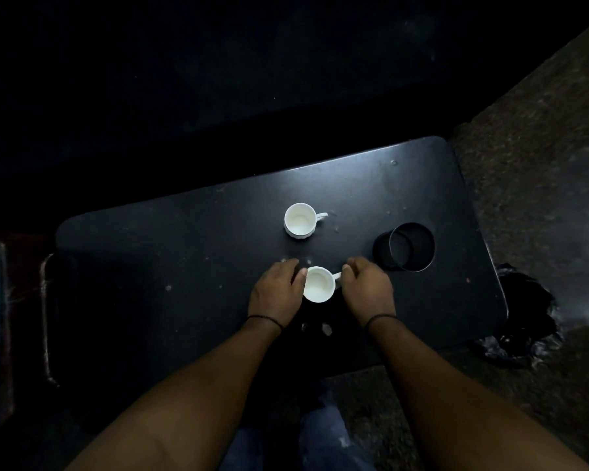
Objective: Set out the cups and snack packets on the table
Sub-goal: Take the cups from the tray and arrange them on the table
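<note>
Near cup (317, 284) seemingly between both hands' fingers (301, 278).

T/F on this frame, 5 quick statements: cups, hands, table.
1. Two white cups are on the table. True: the far cup and the near cup.
2. Both cups lie on their sides. False: both stand upright, mouths up.
3. The right hand is at the near cup's handle. True.
4. The left hand holds the far cup. False: it is at the near cup's side.
5. Snack packets lie between the cups. False: none show there.
</note>
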